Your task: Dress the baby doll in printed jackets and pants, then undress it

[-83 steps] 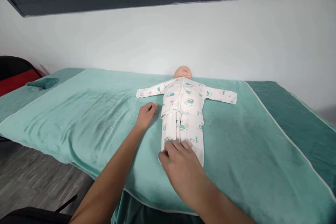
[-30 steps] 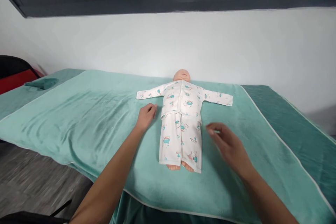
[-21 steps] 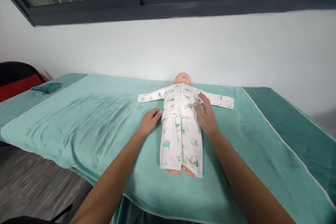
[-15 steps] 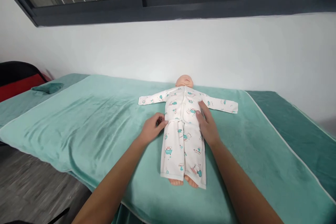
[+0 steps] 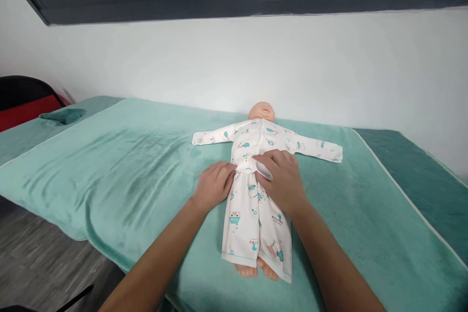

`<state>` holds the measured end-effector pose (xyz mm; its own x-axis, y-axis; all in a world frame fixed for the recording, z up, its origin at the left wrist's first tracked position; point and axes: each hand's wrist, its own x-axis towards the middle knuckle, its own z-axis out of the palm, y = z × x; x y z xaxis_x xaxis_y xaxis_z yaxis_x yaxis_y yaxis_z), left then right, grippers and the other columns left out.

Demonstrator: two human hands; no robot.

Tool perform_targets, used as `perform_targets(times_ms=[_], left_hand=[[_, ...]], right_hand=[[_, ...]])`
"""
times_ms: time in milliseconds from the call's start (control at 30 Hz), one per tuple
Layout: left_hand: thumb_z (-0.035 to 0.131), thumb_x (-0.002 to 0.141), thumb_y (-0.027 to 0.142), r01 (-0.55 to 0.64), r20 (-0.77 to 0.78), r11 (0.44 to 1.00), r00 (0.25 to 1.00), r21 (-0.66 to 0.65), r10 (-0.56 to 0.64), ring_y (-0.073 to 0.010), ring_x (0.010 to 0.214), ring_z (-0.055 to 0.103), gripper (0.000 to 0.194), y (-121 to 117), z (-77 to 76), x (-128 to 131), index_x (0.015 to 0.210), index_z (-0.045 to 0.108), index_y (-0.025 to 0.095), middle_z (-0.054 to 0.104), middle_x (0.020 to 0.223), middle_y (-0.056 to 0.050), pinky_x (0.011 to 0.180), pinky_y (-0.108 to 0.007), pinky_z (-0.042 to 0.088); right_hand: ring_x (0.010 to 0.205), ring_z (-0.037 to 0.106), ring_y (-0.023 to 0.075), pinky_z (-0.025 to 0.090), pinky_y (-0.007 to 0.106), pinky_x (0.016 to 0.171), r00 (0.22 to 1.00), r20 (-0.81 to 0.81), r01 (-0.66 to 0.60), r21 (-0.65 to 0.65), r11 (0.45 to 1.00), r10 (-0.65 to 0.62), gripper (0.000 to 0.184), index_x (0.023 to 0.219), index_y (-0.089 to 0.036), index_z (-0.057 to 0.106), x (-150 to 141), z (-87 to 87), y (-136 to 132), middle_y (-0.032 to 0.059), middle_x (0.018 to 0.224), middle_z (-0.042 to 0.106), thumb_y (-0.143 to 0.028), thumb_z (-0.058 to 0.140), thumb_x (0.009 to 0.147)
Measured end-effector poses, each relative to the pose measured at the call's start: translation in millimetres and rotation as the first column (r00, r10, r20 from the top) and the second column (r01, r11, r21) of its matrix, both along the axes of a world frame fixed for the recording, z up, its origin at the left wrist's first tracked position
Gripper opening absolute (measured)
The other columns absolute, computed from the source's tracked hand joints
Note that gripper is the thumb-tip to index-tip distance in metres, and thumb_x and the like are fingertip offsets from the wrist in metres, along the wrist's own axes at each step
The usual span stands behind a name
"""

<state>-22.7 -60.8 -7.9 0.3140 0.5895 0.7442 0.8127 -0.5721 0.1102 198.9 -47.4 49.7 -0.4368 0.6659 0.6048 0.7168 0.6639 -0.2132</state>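
A baby doll (image 5: 262, 110) lies on its back, dressed in a white printed baby shirt (image 5: 252, 139) and matching trousers (image 5: 243, 219). Both shirt sleeves are spread sideways, and the feet show below the trouser cuffs. At the waist, my left hand (image 5: 215, 185) is closed, its fingertips pinching the shirt's hem on the left side. My right hand (image 5: 283, 180) holds the hem near the middle, with a bit of raised fabric between thumb and fingers. That hand covers the right part of the doll's waist.
Under the doll is a light green blanket (image 5: 146, 156) on a bed against a white wall (image 5: 164, 63). A darker green sheet (image 5: 409, 170) shows at the right. A dark window frame (image 5: 292, 0) runs above. At far left are a black-and-red chair (image 5: 29, 107) and a crumpled green cloth (image 5: 64, 115).
My right hand has moved from the doll's right side in to the middle of the shirt hem and taken hold of it. My left fingers have closed on the left hem. The view tilted slightly downward.
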Motion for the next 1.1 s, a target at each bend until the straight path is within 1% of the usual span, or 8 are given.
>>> perform_targets(times_ms=[167,233,333,433,467,633,900,1100], left_hand=[[0.049,0.095,0.014,0.026,-0.023,0.989,0.999,0.147,-0.023,-0.0193,0.08,0.065,0.023,-5.0,0.0,-0.1,0.116,0.054,0.022,0.071,0.093,-0.009,0.071,-0.033,0.051],[0.05,0.094,0.014,0.029,-0.023,0.987,0.999,0.156,-0.026,-0.0191,0.08,0.065,0.022,-5.2,0.8,0.2,0.114,0.055,0.022,0.071,0.094,-0.008,0.071,-0.033,0.051],[0.048,0.092,0.011,-0.026,-0.001,0.999,1.0,0.033,0.026,-0.0201,0.085,0.066,0.028,-2.3,1.3,0.6,0.116,0.055,0.021,0.071,0.099,-0.009,0.073,-0.034,0.052],[0.047,0.088,0.009,-0.117,-0.033,0.987,0.993,-0.107,0.114,-0.0198,0.079,0.066,0.029,0.8,-1.2,-0.5,0.113,0.054,0.021,0.07,0.095,-0.006,0.068,-0.032,0.05],[0.047,0.088,0.01,-0.126,-0.039,0.988,0.992,-0.093,0.123,-0.0194,0.075,0.066,0.025,1.1,-2.6,-1.3,0.11,0.054,0.021,0.07,0.092,-0.005,0.066,-0.032,0.048],[0.049,0.09,0.011,-0.099,0.035,0.981,0.995,0.165,0.094,-0.0172,0.066,0.06,0.013,-1.2,-7.9,-5.6,0.098,0.053,0.021,0.064,0.079,-0.003,0.061,-0.029,0.042],[0.047,0.087,0.009,-0.021,-0.021,0.993,0.999,0.119,0.024,-0.0161,0.066,0.057,0.021,-1.6,-2.7,-5.4,0.103,0.055,0.02,0.063,0.083,-0.004,0.061,-0.029,0.041],[0.052,0.087,0.007,0.052,-0.03,0.978,0.998,0.204,-0.047,-0.0152,0.066,0.051,0.017,-1.2,1.5,-5.0,0.096,0.056,0.021,0.058,0.077,-0.002,0.059,-0.027,0.038]], right_hand=[[0.09,0.054,0.0208,0.037,0.039,0.087,0.995,-0.094,-0.032,0.054,0.998,0.037,0.022,0.099,-0.025,0.071,4.7,2.4,-3.5,0.0037,0.093,0.065,-0.019,0.05,0.097],[0.09,0.055,0.0204,0.038,0.039,0.086,0.988,-0.141,-0.049,0.06,0.997,0.057,0.023,0.1,-0.025,0.071,8.9,0.6,-5.8,0.0039,0.091,0.064,-0.02,0.049,0.098],[0.09,0.056,0.0203,0.039,0.039,0.086,0.985,-0.15,-0.08,0.052,0.995,0.087,0.023,0.1,-0.025,0.071,13.3,-2.8,-8.1,0.0039,0.089,0.063,-0.02,0.049,0.099],[0.09,0.056,0.0201,0.041,0.039,0.085,0.982,-0.161,-0.092,0.044,0.995,0.098,0.021,0.099,-0.024,0.072,14.7,-5.5,-8.8,0.0042,0.089,0.063,-0.02,0.051,0.099],[0.089,0.056,0.02,0.041,0.039,0.085,0.98,-0.17,-0.094,0.046,0.995,0.1,0.021,0.099,-0.023,0.072,14.7,-6.1,-8.8,0.0043,0.089,0.063,-0.02,0.051,0.099],[0.088,0.056,0.0192,0.044,0.039,0.083,0.969,-0.223,-0.095,0.074,0.993,0.11,0.021,0.1,-0.022,0.072,14.9,-7.1,-9.6,0.0047,0.09,0.063,-0.018,0.052,0.098],[0.086,0.057,0.0196,0.043,0.04,0.082,0.977,-0.196,-0.074,0.025,0.997,0.077,0.016,0.096,-0.025,0.073,14.8,-8.3,-10.1,0.0033,0.086,0.064,-0.02,0.058,0.096],[0.09,0.063,0.0197,0.047,0.041,0.084,0.909,-0.392,-0.114,0.096,0.989,0.142,0.018,0.103,-0.027,0.07,17.5,-6.0,-15.6,0.0022,0.094,0.07,-0.014,0.065,0.091]])
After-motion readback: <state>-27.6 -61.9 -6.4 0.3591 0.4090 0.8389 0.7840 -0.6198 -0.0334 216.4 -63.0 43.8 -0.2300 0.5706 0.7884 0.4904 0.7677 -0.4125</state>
